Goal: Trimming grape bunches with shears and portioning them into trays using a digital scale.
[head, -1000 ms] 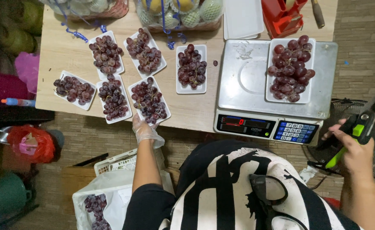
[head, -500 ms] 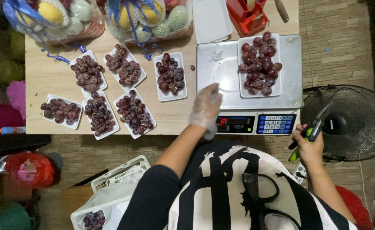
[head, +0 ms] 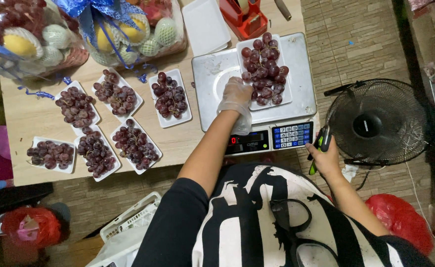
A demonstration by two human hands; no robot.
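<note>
My left hand, in a thin clear glove, grips the left edge of a white tray of red grapes that sits on the steel pan of a digital scale. My right hand hangs beside the scale's right front corner, closed around green-and-black scissors. Several more white trays of red grapes lie on the wooden table to the left of the scale.
Two wrapped fruit baskets with blue ribbon stand at the table's back. A red tape dispenser and an empty white tray lie behind the scale. A floor fan stands at right, a white crate below the table.
My left hand left the trays at the table's front, crossed to the scale and took hold of the grape tray there. My right hand stayed beside the scale with the scissors.
</note>
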